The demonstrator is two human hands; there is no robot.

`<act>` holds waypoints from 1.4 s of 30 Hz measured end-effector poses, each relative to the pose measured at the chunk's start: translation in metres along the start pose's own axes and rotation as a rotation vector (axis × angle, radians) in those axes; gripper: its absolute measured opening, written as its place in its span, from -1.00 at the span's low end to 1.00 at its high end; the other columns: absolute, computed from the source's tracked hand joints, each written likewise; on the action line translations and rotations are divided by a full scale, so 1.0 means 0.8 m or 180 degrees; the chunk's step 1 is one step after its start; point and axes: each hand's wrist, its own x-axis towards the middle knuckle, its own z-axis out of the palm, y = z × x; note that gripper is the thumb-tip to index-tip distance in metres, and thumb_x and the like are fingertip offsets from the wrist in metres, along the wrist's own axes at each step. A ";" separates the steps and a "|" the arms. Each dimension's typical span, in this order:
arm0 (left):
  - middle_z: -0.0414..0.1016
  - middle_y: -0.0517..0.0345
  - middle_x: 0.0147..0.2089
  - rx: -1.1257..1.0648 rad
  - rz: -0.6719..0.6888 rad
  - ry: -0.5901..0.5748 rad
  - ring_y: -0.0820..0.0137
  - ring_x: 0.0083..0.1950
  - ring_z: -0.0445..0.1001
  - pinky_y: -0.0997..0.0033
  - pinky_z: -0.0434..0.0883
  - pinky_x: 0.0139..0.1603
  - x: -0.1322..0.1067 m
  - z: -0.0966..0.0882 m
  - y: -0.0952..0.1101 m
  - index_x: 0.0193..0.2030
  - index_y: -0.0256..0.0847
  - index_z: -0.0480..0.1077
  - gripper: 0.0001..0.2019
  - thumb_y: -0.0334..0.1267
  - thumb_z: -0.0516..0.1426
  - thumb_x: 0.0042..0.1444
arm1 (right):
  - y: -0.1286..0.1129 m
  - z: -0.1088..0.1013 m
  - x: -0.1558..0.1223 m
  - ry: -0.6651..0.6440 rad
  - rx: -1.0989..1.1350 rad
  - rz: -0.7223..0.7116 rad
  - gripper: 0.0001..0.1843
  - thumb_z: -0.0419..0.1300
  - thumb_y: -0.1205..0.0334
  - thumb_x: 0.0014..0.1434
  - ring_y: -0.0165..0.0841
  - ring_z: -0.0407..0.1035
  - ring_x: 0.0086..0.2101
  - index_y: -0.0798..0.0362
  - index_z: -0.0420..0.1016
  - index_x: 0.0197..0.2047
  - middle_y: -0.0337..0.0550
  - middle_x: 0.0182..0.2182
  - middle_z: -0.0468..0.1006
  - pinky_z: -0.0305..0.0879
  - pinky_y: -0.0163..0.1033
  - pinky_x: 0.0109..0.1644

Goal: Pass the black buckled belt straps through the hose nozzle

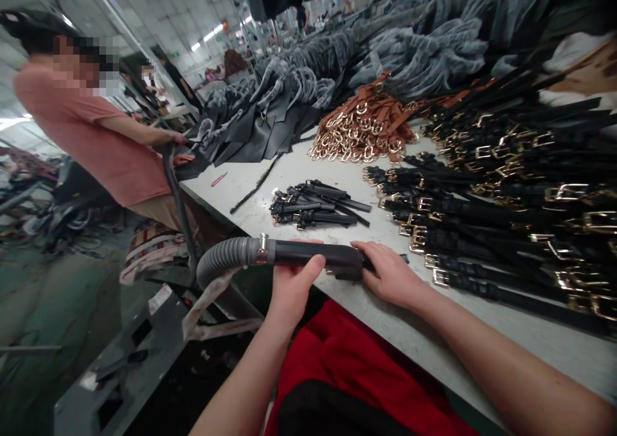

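Note:
A grey ribbed hose (219, 256) curves up from the machine and joins a black tube nozzle (303, 252) at a metal hose clamp (263, 249). My left hand (295, 288) is closed around the tube, thumb along its near side. At the nozzle's flattened right end, my right hand (393, 274) has its fingers bent and closed, with fingertips touching the tube. A dark piece lies under those fingers; what it is stays hidden. Just behind the hands sits a small pile of short black buckle straps (318, 204) on the pale table (250, 179).
Black belts with gold buckles (482, 243) cover the table's right side. Farther back are brown straps with gold rings (364, 124) and plastic-wrapped handles (414, 53). At the left stands a co-worker in a pink shirt (87, 127). A grey metal machine (130, 359) is below left.

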 end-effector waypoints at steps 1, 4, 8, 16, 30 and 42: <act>0.52 0.09 -0.19 -0.0085 -0.0072 0.0104 0.31 -0.15 0.48 0.20 0.39 -0.04 0.000 -0.007 0.001 -0.23 -0.21 0.36 -0.69 -0.22 0.28 -0.13 | -0.001 -0.001 0.000 -0.0008 -0.0007 0.0006 -0.49 0.02 0.39 0.02 -0.21 0.28 -0.08 0.21 0.26 0.09 0.06 -0.08 0.43 0.17 -0.11 0.04; 0.52 0.12 -0.20 -0.0344 -0.0153 0.0531 0.33 -0.15 0.49 0.23 0.42 -0.10 -0.007 -0.039 0.010 -0.21 -0.19 0.34 -0.66 -0.25 0.30 -0.15 | -0.005 -0.003 0.001 -0.0014 -0.0036 -0.0044 -0.53 0.01 0.41 0.01 -0.23 0.30 -0.12 0.19 0.32 0.03 0.02 -0.14 0.45 0.18 -0.13 0.01; 0.52 0.15 -0.21 -0.0593 -0.0069 0.0828 0.37 -0.16 0.50 0.29 0.43 -0.12 -0.022 -0.065 0.020 -0.19 -0.17 0.34 -0.66 -0.26 0.30 -0.14 | -0.006 -0.001 0.000 0.0044 -0.0061 -0.0140 -0.67 0.03 0.37 0.05 -0.25 0.30 -0.14 0.14 0.42 -0.09 -0.02 -0.19 0.45 0.19 -0.16 -0.02; 0.51 0.12 -0.26 -0.0789 -0.0199 0.0801 0.36 -0.20 0.49 0.29 0.42 -0.14 -0.010 -0.033 -0.011 -0.26 -0.23 0.36 -0.65 -0.20 0.32 -0.18 | 0.000 0.006 0.001 0.0098 -0.0244 -0.0225 -0.76 0.00 0.33 0.14 -0.28 0.30 -0.19 0.10 0.45 -0.18 -0.05 -0.24 0.44 0.20 -0.18 -0.08; 0.54 0.11 -0.23 -0.1001 -0.0180 0.0878 0.35 -0.17 0.51 0.22 0.43 -0.09 -0.050 -0.080 0.028 -0.15 -0.19 0.36 -0.66 -0.24 0.28 -0.09 | -0.016 -0.005 -0.052 0.0083 -0.0742 -0.0467 -0.76 0.08 0.17 0.17 -0.22 0.30 -0.14 0.04 0.42 -0.12 -0.06 -0.13 0.47 0.16 -0.13 -0.10; 0.53 0.11 -0.22 -0.0483 -0.0373 0.0302 0.33 -0.18 0.49 0.20 0.39 -0.05 -0.042 -0.014 0.002 -0.24 -0.21 0.37 -0.69 -0.22 0.30 -0.14 | -0.004 -0.004 -0.057 -0.0013 -0.0388 0.0113 -0.77 -0.01 0.31 0.17 -0.25 0.31 -0.23 0.07 0.40 -0.15 -0.05 -0.27 0.47 0.18 -0.16 -0.16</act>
